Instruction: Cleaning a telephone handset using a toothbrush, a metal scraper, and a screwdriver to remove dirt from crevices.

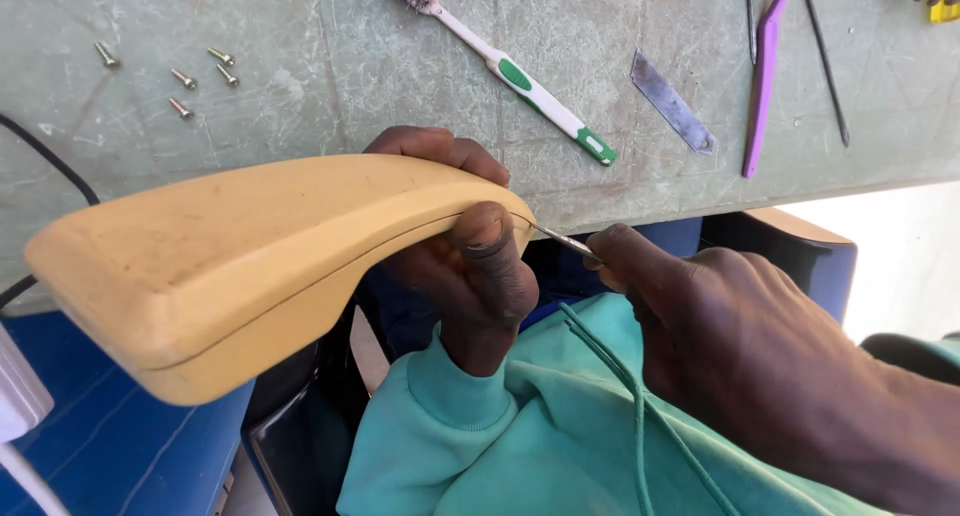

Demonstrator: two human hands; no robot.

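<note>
Pale green, scuffed worktop (330,86), seen from above. Cream telephone handset (240,266): held just in front of the worktop's near edge. Left hand (470,266): closed round the handset's right end, thumb on top. Right hand (720,326): fingers pinched shut on a thin metal tool (562,239), tip touching the handset's seam. Beyond the handset on the worktop: loose screws (185,78), green-and-white toothbrush (510,71), flat metal blade (672,103), purple strip (765,76).

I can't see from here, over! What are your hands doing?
Left hand grips yellow handset. Right hand pinches thin metal tool at its seam. Nothing blocking.
</note>
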